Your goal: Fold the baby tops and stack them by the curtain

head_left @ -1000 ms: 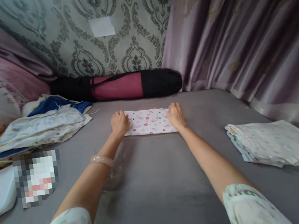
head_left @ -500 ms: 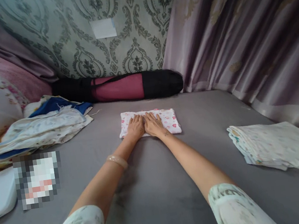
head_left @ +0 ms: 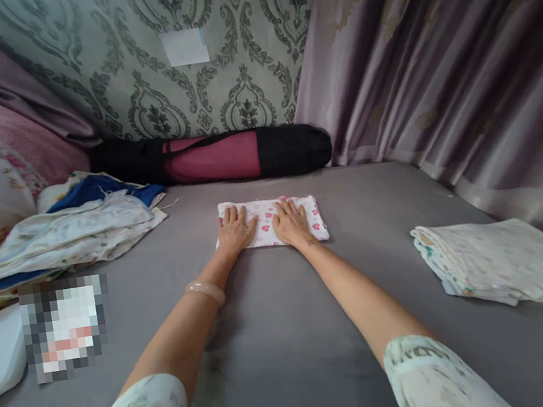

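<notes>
A folded white cloth with pink hearts lies flat on the grey sheet, straight ahead of me. My left hand rests palm down on its left part, fingers spread. On the cloth's right part lies my right hand, also flat with fingers apart. A strip of printed cloth shows between the two hands. Neither hand grips anything. A pale bangle circles my left wrist.
Behind the cloth a black and dark pink rolled bag lies along the wall. Crumpled clothes are at left, near a white object and a blurred item. Folded pale cloths lie at right.
My hands have moved apart, the left one to the left and the right one slightly to the right. More of the cloth's middle now shows.
</notes>
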`<move>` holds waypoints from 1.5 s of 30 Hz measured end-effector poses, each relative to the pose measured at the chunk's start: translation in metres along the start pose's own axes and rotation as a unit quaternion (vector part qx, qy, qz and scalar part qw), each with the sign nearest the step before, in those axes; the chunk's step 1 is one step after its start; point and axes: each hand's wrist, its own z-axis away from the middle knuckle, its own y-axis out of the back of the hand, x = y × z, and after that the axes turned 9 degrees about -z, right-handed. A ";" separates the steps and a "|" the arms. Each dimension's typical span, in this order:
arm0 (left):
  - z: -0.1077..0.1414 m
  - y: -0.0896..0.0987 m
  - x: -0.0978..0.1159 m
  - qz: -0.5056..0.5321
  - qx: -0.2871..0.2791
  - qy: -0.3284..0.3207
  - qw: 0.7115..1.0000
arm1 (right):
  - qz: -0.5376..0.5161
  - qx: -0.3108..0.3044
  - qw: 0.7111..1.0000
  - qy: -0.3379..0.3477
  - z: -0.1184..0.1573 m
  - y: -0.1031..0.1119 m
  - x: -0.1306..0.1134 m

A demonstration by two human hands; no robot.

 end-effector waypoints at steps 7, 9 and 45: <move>0.001 0.002 -0.002 0.014 -0.008 0.034 0.999 | 0.027 0.039 0.998 -0.028 0.002 0.007 0.025; 0.001 0.004 -0.004 0.010 -0.016 0.032 0.999 | 0.036 0.050 0.998 -0.030 0.003 0.009 0.032; -0.006 0.012 -0.015 -0.042 -0.024 -0.056 0.997 | 0.060 0.005 0.998 -0.010 0.004 0.022 0.053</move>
